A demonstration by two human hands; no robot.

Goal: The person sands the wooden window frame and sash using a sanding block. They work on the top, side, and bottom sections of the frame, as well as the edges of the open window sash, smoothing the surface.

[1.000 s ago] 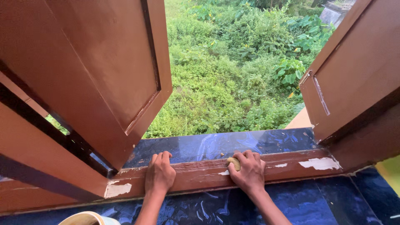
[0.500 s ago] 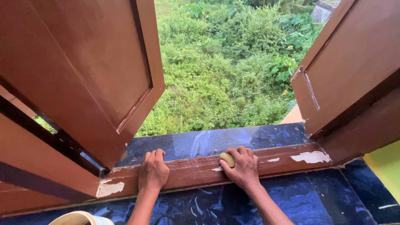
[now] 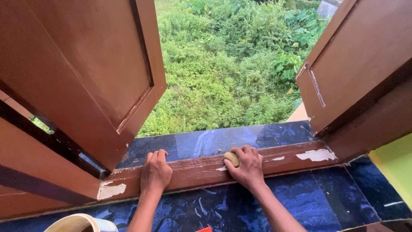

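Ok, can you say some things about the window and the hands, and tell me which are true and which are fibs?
1. The right hand presses a small yellowish pad on the brown sill. True.
2. The left hand holds a brush. False: it lies bare on the sill.
3. Both shutters are closed. False: the left shutter and the right shutter stand open.
4. Paint has chipped off the sill. True: a white patch shows.

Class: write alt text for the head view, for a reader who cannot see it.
Two hands rest on a brown window frame: the right hand presses a tan pad, the left hand lies flat. Open shutters flank greenery.
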